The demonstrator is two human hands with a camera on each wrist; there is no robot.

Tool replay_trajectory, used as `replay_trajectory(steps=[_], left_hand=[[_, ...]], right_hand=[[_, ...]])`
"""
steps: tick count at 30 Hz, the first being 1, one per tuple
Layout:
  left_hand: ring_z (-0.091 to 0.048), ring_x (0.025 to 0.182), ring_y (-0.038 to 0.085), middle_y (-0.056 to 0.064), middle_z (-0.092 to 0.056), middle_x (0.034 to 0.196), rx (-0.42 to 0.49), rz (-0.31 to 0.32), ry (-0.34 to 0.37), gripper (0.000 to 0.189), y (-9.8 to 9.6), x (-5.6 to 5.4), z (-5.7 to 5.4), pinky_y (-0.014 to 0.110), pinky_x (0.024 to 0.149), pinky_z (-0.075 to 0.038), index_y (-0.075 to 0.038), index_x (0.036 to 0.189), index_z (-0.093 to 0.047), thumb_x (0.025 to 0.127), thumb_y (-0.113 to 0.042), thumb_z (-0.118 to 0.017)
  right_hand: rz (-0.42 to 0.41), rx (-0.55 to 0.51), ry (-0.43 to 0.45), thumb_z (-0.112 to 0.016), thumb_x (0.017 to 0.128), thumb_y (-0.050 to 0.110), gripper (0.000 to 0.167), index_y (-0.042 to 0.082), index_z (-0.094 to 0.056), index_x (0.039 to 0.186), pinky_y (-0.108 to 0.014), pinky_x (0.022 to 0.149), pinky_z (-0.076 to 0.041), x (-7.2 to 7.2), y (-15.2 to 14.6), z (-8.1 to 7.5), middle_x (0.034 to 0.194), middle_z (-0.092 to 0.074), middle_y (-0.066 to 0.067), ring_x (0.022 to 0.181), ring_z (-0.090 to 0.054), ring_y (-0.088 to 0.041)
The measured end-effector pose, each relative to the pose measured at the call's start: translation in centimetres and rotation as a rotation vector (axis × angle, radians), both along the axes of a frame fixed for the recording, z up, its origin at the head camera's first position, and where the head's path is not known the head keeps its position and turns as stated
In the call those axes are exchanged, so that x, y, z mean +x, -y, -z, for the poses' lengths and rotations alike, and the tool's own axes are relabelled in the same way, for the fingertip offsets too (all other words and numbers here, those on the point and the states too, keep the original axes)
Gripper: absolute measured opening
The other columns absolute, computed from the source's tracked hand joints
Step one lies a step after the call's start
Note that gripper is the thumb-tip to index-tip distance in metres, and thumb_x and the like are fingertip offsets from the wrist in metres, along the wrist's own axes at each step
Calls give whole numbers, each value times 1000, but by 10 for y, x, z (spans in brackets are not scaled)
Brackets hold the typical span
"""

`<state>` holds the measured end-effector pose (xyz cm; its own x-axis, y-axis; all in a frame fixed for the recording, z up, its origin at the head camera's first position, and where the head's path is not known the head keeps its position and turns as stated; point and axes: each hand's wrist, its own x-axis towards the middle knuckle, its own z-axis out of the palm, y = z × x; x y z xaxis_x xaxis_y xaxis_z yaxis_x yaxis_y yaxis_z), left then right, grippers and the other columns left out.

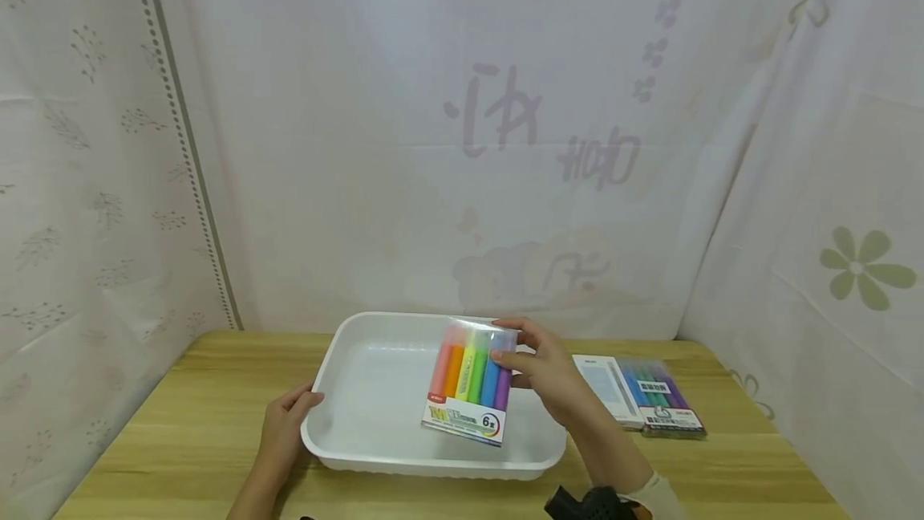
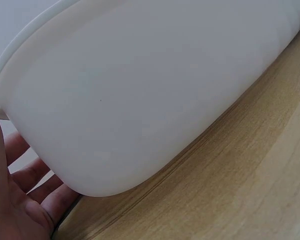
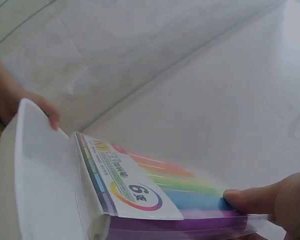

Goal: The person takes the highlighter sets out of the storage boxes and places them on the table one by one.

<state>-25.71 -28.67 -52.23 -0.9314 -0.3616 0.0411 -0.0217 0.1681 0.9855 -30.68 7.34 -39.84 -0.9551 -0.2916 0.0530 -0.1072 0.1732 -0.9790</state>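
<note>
My right hand (image 1: pixel 541 363) grips a clear pack of highlighters (image 1: pixel 469 379) by its right edge, thumb on the front. The pack holds several colours from pink to purple and has a white label at its lower end. It hangs tilted over a white plastic tray (image 1: pixel 361 456). In the right wrist view the thumb (image 3: pixel 255 199) presses the pack (image 3: pixel 140 185) near the blue pen. My left hand (image 1: pixel 285 424) holds the tray's left rim, thumb on top. The left wrist view shows its fingers (image 2: pixel 32 175) under the rim, against the tray's outer wall (image 2: pixel 140 100).
Right of the tray, a white flat box (image 1: pixel 606 383) lies beside a second clear pack of coloured pens (image 1: pixel 660 400) on the wooden table (image 1: pixel 751 472). A patterned white curtain (image 1: pixel 361 143) hangs behind and at both sides.
</note>
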Motion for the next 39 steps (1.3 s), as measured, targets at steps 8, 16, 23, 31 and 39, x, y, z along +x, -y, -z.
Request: replay_trajectory(steps=[8, 16, 23, 31, 39], left_hand=[[-57, 91, -16, 24, -54, 146, -1, -11, -19, 46, 2, 0, 0, 13, 78, -53, 4, 139, -56, 97, -14, -54], [-57, 91, -17, 25, -53, 147, -8, -4, -14, 47, 1, 0, 0, 13, 79, -53, 5, 140, -55, 97, -13, -53], [-58, 90, -15, 26, -52, 147, -6, 13, -6, 48, 0, -2, -1, 13, 78, -53, 6, 141, -54, 98, -15, -53], [-57, 90, -15, 26, -52, 147, -26, 7, 12, 49, 0, 0, 0, 13, 79, -52, 6, 140, -54, 97, -15, -53], [-55, 90, -19, 25, -51, 148, -17, 8, 24, 50, -1, 2, 1, 12, 80, -52, 5, 141, -54, 96, -17, -54]], right_hand=[[88, 34, 16, -65, 98, 18, 49, 13, -50, 145, -37, 81, -62, 2, -44, 0, 134, -50, -20, 92, -69, -24], [138, 35, -5, -65, 99, 25, 55, 12, -45, 148, -31, 81, -61, 6, -88, 0, 130, -49, -12, 93, -67, -17], [173, -79, 30, -60, 102, 19, 45, 23, -48, 144, -29, 77, -61, 11, -127, 8, 117, -50, 3, 91, -68, -11], [186, -190, 37, -59, 102, 15, 49, 32, -46, 145, -27, 75, -61, 12, -139, 12, 110, -58, 8, 88, -69, -9], [203, -313, 33, -56, 103, 12, 32, 23, -53, 133, -24, 76, -60, 11, -158, 20, 102, -71, 13, 89, -70, -5]])
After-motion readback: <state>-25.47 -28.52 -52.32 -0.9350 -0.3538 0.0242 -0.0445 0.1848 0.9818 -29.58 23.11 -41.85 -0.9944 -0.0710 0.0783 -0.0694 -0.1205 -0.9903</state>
